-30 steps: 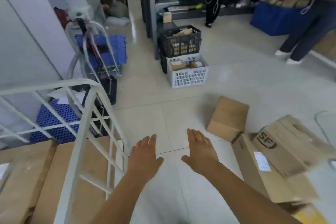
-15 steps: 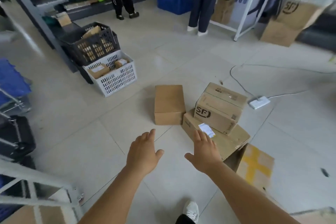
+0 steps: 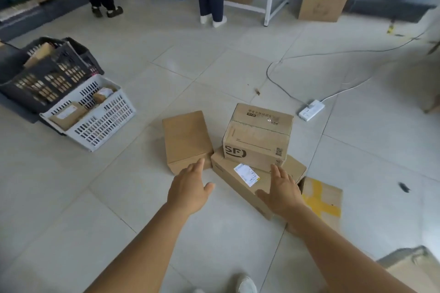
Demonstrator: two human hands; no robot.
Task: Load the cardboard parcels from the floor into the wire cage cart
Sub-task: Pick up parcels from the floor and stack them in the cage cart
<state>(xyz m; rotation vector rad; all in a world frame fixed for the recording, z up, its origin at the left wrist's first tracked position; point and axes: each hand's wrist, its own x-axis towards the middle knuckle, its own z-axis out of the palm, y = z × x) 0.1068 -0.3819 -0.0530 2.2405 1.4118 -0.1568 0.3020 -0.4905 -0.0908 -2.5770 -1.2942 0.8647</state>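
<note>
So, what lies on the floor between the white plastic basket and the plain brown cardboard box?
Only bare grey floor tiles, in the head view, between white plastic basket and plain brown cardboard box.

Bare forearms and hands, one white shoe (image 3: 246,284)

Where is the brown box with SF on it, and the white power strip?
Brown cardboard SF box (image 3: 258,137): head view, top face.
White plastic power strip (image 3: 312,110): head view, middle of its body.
</note>
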